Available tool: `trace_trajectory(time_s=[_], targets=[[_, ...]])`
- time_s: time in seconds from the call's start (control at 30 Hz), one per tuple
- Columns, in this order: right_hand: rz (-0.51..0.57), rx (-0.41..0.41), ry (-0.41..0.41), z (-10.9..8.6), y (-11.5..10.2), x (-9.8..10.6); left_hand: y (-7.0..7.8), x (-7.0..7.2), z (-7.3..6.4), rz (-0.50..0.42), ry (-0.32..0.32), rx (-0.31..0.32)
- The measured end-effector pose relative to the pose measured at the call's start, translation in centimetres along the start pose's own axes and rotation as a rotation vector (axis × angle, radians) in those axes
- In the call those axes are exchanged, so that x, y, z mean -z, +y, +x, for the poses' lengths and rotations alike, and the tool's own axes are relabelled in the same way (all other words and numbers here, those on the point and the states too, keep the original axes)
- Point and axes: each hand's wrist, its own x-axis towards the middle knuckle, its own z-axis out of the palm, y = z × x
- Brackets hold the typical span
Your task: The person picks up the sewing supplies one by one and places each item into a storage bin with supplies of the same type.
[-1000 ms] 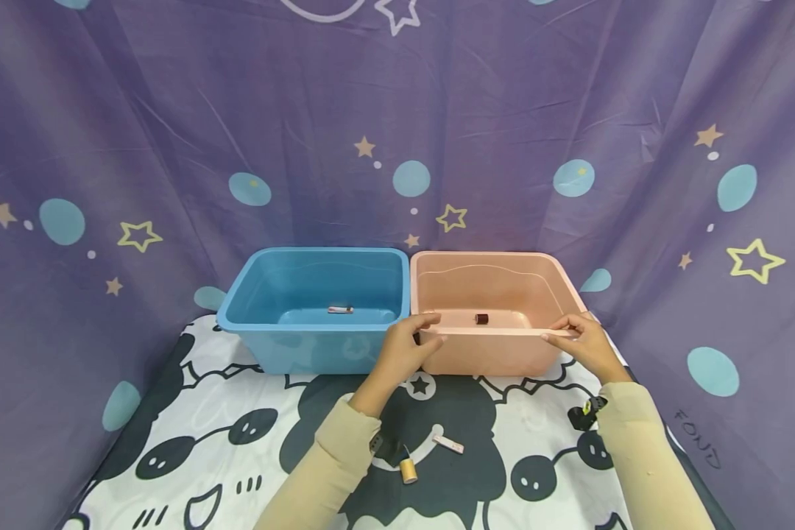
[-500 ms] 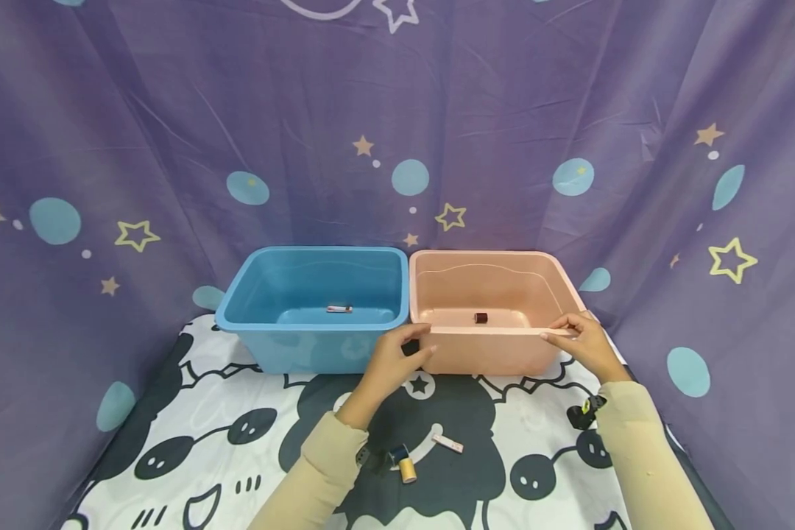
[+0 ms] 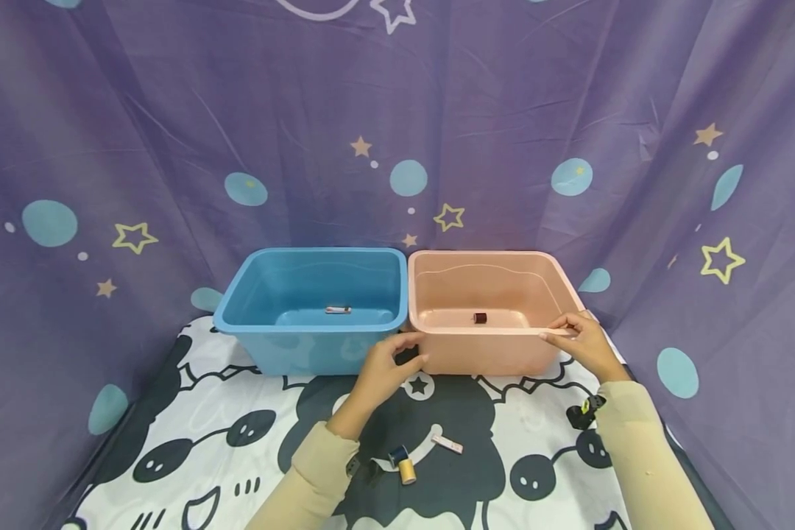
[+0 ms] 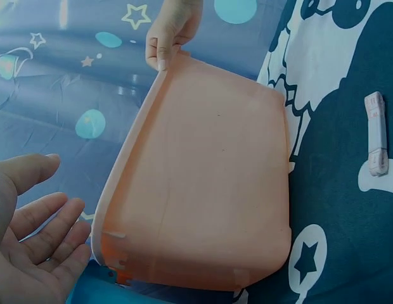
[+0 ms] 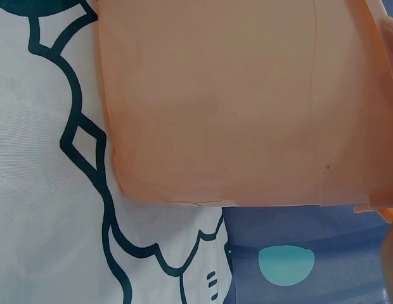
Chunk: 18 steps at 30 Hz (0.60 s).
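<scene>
A peach plastic bin [image 3: 486, 355] stands right of a blue bin [image 3: 308, 352] in the head view. My right hand [image 3: 588, 346] pinches the peach bin's front rim near its right corner. By that bin's front left corner is my left hand [image 3: 377, 373], fingers spread and nothing in them; the left wrist view shows a gap between the hand [image 4: 32, 237] and the bin [image 4: 203, 164]. Inside the peach bin lies a dark red thread spool [image 3: 480, 318]. A small whitish strip [image 3: 338, 310] lies in the blue bin, too small to identify.
On the cartoon-print cloth [image 3: 238, 397] lie a navy thread spool [image 3: 398, 455], a yellow thread spool [image 3: 407, 472] and a folded measuring tape [image 4: 376, 133]. Behind the bins hangs a purple curtain [image 3: 331, 96]. A small black object [image 3: 580, 417] shows by the right wrist.
My left hand has moved off the peach bin's rim, left and down toward me, uncovering the navy spool. My right hand stays on the rim.
</scene>
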Motion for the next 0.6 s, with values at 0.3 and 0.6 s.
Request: trace_trajectory(time_s=[0.3, 0.6], targets=[[0.004, -0.019, -0.002, 0.8, 3.1, -0.6, -0.8, -0.2, -0.7, -0.011, -0.002, -0.021], [0.002, -0.017, -0.002, 0.5, 2.1, -0.4, -1.8, -0.4, -1.9, 0.005, 0.007, 0.003]])
